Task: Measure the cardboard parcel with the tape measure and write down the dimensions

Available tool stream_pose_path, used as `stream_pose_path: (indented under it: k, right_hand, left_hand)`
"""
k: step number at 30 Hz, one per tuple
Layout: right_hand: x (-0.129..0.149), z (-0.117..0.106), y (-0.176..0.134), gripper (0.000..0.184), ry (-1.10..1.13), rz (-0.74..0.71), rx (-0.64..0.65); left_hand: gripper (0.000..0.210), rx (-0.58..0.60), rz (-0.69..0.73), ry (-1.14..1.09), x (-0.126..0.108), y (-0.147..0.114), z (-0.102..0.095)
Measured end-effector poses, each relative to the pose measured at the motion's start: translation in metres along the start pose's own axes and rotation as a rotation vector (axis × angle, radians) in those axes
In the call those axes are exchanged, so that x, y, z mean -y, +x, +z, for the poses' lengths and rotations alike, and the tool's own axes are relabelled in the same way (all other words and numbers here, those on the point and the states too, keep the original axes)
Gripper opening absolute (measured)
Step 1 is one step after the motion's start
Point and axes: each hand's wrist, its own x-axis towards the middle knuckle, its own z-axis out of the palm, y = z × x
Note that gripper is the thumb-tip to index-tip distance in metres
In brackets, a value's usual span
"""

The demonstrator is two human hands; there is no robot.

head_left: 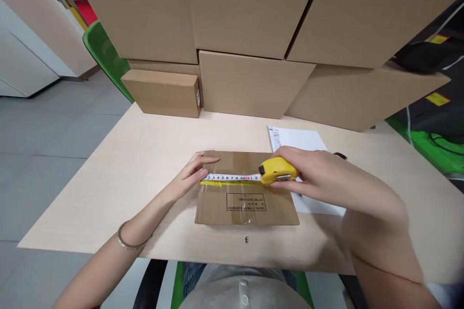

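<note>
A brown cardboard box point(246, 207) lies on the table in front of me, with printed text in a frame and clear tape on its top. My right hand point(293, 169) grips a yellow tape measure point(277, 171) over the right part of the box. Its white blade point(232, 177) runs out leftward across the box top. At the left edge, my left hand point(194, 171) pinches the blade's end with the thumb, while the index finger reaches over the box. The blade's hook is hidden by the thumb. A yellow strip point(213, 184) shows just below the blade.
White paper point(300, 139) lies on the table point(108, 193), partly under my right hand and the box. A smaller closed carton point(166, 91) stands at the back left. Large cardboard boxes point(250, 84) are stacked behind. A green chair point(105, 50) stands past the table's left side.
</note>
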Motion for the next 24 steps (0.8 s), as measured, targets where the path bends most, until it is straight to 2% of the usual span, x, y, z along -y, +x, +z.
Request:
stream_pose_path:
  k: [2,5,7,9,11,13,16,18,20,22,24]
  right_hand:
    - [0.021,0.008,0.024,0.026,-0.045,-0.067,-0.029]
    - [0.050,0.029,0.062,0.026,-0.062,-0.243,-0.041]
    - [0.062,0.042,0.080,0.030,-0.010,-0.370,-0.042]
    - [0.064,0.047,0.087,0.032,0.036,-0.454,-0.051]
    - [0.057,0.042,0.083,0.033,0.092,-0.484,-0.063]
    - [0.043,0.030,0.068,0.033,0.191,-0.476,-0.060]
    - [0.016,0.015,0.035,0.034,0.352,-0.430,0.029]
    - [0.002,0.012,0.013,0.037,0.435,-0.389,0.129]
    - [-0.007,0.017,-0.002,0.043,0.490,-0.369,0.208]
    - [-0.012,0.025,-0.009,0.045,0.500,-0.378,0.248]
    - [-0.014,0.031,-0.010,0.041,0.488,-0.381,0.242]
  left_hand:
    - [0.047,-0.021,0.005,-0.042,0.005,0.000,0.002]
    - [0.062,-0.049,0.015,-0.234,0.013,0.001,0.010]
    - [0.067,-0.069,0.006,-0.353,0.016,0.003,0.014]
    - [0.068,-0.081,0.008,-0.368,0.016,0.005,0.014]
    - [0.070,-0.059,0.043,-0.264,0.011,0.005,0.010]
    - [0.067,-0.042,0.074,-0.054,-0.003,0.002,0.004]
    - [0.045,-0.112,0.117,0.339,-0.039,-0.010,0.004]
    - [0.050,-0.123,0.268,0.535,-0.066,-0.020,0.016]
    - [0.059,-0.033,0.429,0.640,-0.089,-0.030,0.035]
    - [0.054,0.093,0.524,0.686,-0.100,-0.037,0.058]
    - [0.048,0.170,0.562,0.734,-0.099,-0.039,0.079]
